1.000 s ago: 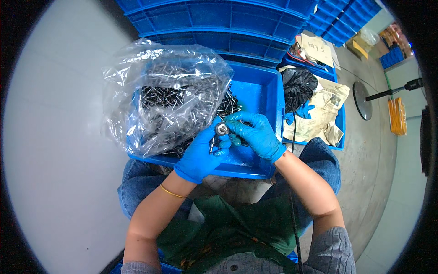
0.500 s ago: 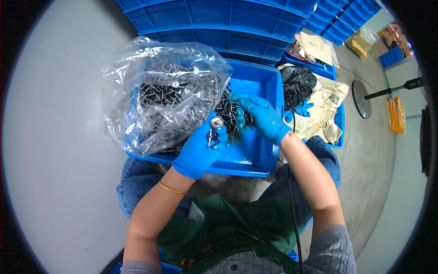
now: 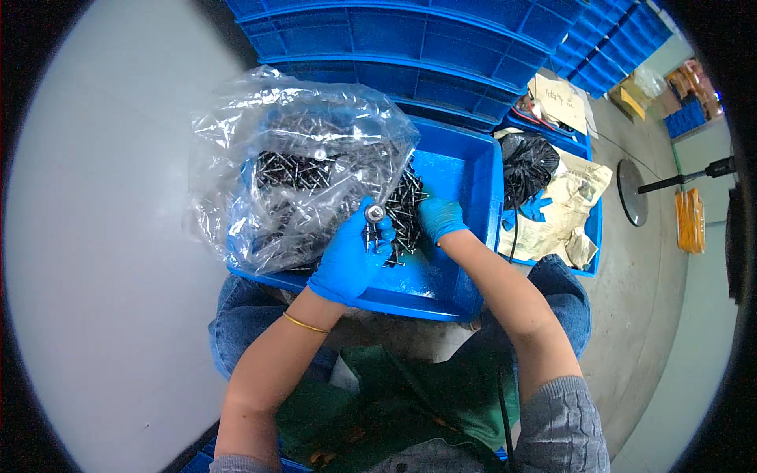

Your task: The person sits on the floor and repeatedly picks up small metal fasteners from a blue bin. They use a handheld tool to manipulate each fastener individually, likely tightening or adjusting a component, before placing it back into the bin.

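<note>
Both my hands wear blue gloves over a blue tray (image 3: 487, 185) of dark metal screws. My left hand (image 3: 347, 256) is closed around a few screws (image 3: 371, 236); a round grey washer-like head (image 3: 374, 213) with a bright centre shows above its fingers. To the right, my right hand (image 3: 441, 218) reaches down against the edge of the loose screw pile (image 3: 404, 209). Its fingers point into the tray and their tips are hidden, so what they hold cannot be seen. A clear plastic bag (image 3: 236, 213) with more screws fills the tray's left part.
Stacked blue crates (image 3: 394, 39) rise behind the tray. To the right, another blue bin holds a black plastic bag (image 3: 528, 162), brown paper (image 3: 568, 209) and a blue glove (image 3: 536, 206). A white surface (image 3: 110, 260) stands at left. A black cable (image 3: 505, 394) hangs over my lap.
My right hand has come down from above the pile to its right edge inside the tray. The left hand keeps its grip. The whole view has shifted slightly.
</note>
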`<state>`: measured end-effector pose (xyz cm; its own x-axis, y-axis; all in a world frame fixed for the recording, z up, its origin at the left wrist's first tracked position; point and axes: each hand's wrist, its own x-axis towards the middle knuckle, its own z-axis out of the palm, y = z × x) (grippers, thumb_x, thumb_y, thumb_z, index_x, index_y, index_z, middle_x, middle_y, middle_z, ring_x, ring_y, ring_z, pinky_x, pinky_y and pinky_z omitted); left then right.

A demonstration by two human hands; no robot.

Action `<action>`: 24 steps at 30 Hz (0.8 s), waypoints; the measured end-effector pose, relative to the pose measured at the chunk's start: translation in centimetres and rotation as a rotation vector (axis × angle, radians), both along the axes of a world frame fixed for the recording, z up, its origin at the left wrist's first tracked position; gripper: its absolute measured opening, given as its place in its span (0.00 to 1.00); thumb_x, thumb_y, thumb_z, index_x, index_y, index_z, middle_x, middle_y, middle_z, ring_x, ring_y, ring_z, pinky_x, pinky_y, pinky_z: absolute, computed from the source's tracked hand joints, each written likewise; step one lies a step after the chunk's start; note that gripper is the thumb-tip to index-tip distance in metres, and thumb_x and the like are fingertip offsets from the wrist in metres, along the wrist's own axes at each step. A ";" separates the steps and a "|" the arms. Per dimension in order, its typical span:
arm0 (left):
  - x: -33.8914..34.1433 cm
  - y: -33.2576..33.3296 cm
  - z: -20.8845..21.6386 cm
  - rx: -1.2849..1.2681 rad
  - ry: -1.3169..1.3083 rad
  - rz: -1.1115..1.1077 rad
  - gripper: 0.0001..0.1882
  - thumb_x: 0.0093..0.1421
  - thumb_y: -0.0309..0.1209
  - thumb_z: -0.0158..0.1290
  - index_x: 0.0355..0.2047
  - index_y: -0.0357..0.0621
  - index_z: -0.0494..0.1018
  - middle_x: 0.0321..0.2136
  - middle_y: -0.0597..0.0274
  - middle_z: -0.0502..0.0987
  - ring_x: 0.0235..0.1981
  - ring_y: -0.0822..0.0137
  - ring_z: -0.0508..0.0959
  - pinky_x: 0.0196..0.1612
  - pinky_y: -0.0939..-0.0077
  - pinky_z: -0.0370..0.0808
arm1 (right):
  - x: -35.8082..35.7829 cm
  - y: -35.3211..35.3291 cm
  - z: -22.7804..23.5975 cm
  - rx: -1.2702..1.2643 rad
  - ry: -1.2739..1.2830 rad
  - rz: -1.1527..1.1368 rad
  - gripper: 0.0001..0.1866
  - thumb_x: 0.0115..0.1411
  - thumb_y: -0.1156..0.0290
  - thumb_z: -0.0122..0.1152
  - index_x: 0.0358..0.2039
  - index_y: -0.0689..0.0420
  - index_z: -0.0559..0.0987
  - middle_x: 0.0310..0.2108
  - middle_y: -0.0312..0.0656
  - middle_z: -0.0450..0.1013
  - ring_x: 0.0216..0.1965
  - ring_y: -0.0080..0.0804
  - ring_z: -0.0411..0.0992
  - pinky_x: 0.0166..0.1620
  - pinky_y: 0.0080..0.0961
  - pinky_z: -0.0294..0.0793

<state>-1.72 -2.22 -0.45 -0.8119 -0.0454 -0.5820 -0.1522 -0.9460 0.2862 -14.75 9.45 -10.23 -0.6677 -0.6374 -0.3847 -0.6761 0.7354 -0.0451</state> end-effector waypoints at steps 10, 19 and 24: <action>0.0 0.2 -0.3 0.069 0.037 -0.015 0.09 0.55 0.38 0.44 0.25 0.47 0.66 0.19 0.63 0.68 0.21 0.70 0.69 0.19 0.81 0.66 | 0.0 3.3 3.4 -0.242 -0.249 -0.015 0.12 0.43 0.66 0.53 0.28 0.58 0.74 0.27 0.47 0.71 0.26 0.39 0.71 0.31 0.32 0.69; 0.2 0.7 0.2 -0.101 0.016 -0.048 0.10 0.55 0.37 0.45 0.25 0.45 0.67 0.20 0.62 0.71 0.24 0.69 0.72 0.21 0.79 0.70 | 4.9 3.9 13.0 -1.099 -1.525 -1.045 0.12 0.53 0.65 0.42 0.15 0.54 0.64 0.11 0.33 0.59 0.08 0.21 0.54 0.11 0.17 0.51; 0.3 1.5 2.2 -0.214 0.022 -0.115 0.08 0.56 0.36 0.42 0.30 0.47 0.66 0.25 0.66 0.70 0.27 0.73 0.71 0.28 0.80 0.68 | 5.0 3.9 12.0 -1.285 -2.021 -1.113 0.13 0.52 0.65 0.41 0.13 0.55 0.62 0.09 0.33 0.54 0.07 0.21 0.51 0.10 0.16 0.49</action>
<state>-1.46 -0.74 1.77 -0.8314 -0.0721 -0.5510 -0.2469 -0.8404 0.4825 -9.70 13.40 1.79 -0.2926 -0.7960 -0.5298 0.9546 -0.2105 -0.2109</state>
